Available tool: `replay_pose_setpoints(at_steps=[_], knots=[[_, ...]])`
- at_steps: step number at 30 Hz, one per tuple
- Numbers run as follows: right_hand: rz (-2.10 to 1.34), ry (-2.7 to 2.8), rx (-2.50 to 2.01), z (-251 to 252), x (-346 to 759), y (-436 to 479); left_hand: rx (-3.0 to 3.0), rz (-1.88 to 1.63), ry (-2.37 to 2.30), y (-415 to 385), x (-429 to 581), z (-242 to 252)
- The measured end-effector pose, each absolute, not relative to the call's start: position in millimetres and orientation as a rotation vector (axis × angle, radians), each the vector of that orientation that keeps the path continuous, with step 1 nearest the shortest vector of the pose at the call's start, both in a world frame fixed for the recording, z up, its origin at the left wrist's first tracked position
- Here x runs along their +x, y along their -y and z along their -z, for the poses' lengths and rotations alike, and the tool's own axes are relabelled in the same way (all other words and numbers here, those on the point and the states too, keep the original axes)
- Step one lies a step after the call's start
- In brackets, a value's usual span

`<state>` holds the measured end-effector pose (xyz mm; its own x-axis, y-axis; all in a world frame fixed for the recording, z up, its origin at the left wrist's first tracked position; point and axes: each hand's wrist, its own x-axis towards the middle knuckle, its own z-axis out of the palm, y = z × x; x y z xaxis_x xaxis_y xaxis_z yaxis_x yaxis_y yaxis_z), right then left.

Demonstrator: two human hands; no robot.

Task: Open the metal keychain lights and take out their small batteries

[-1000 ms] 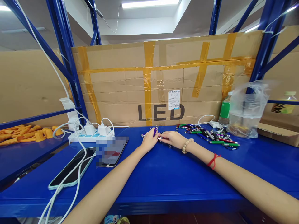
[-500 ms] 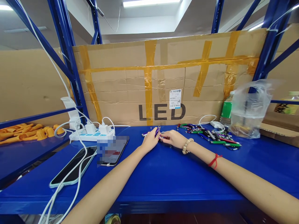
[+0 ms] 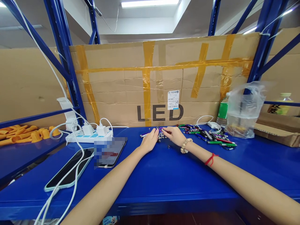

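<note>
My left hand point(image 3: 150, 141) rests on the blue shelf top with its fingers pressed together; what they hold, if anything, is hidden. A purple pen point(image 3: 143, 135) lies just beyond its knuckles, partly covered. Facing it, my right hand point(image 3: 175, 136) wears a beaded bracelet and pinches a small purple piece point(image 3: 160, 129) at thumb and fingertip. Between the two hands lie several small shiny metal parts point(image 3: 161, 136), too small to name. One more little part point(image 3: 168, 146) sits apart, nearer to me.
Mixed coloured pens point(image 3: 214, 137) are heaped at right, before a bottle point(image 3: 222, 109) and a plastic bag point(image 3: 242, 115). At left are two phones point(image 3: 114, 153), a power strip point(image 3: 86, 136) and trailing white cables point(image 3: 76, 175). A cardboard sheet point(image 3: 122, 93) stands behind.
The upright purple pen at my left fingers no longer shows there. My right hand has tilted up slightly, with a purple piece at its fingertips. The whole view has shifted a little.
</note>
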<state>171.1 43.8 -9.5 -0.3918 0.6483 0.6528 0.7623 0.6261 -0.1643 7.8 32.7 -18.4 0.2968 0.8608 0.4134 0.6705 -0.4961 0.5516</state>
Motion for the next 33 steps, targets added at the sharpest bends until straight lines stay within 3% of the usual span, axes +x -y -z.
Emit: replay_pose_setpoints(at_steps=[33], knots=[[0.232, 2.134, -1.039, 1.8, 162.1, -33.5, 2.354, -0.977, -1.510, -22.8, 10.4, 11.4]])
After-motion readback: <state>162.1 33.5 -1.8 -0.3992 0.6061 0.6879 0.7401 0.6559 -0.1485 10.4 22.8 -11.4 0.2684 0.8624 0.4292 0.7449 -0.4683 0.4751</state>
